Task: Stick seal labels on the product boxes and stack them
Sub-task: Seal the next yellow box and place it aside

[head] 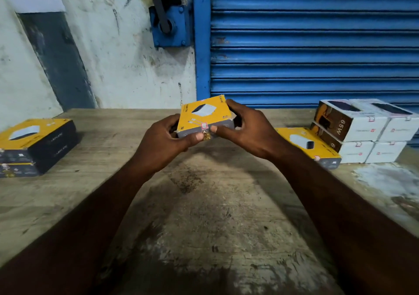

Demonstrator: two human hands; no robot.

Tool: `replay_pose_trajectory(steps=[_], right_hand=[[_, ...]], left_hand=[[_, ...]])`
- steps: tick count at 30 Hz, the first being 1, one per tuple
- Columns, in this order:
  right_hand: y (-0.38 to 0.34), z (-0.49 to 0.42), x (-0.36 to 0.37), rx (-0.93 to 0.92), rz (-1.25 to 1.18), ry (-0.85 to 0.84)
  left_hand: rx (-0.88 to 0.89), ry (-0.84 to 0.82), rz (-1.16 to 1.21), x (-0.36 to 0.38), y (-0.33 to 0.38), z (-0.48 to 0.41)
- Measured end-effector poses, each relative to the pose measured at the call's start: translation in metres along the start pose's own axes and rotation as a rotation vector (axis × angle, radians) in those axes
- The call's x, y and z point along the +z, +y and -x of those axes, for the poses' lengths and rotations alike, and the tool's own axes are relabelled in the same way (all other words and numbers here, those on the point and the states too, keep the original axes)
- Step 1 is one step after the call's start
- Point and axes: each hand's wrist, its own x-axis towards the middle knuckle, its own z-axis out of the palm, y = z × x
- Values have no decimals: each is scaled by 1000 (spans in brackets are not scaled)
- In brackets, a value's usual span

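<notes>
I hold a yellow and dark product box [205,115] up over the middle of the wooden table [204,204], tilted with its yellow face toward me. My left hand [165,138] grips its left end, thumb pressed along the near edge. My right hand [247,129] grips the right end, thumb lying on the near side. A small red and white seal label [204,125] is folded over the near top edge between my thumbs. A small golden scrap [206,136] sits by my left thumb tip.
Two stacked yellow and dark boxes [34,145] lie at the table's left. At the right lies one more yellow box [310,146], and behind it white and brown boxes [362,131] stacked two high. A blue roller shutter [313,40] and a stained wall [113,56] stand behind.
</notes>
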Motion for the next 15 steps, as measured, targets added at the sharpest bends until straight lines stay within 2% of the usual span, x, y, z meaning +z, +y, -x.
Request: replay_pose_trajectory(steps=[4, 9, 15], right_hand=[[-3, 4, -11, 10, 19, 16], [1, 22, -25, 80, 0, 37], [9, 44, -51, 188, 141, 29]], left_hand=[[13, 10, -85, 5, -2, 3], [-5, 37, -71, 24, 11, 9], [37, 13, -236, 46, 28, 11]])
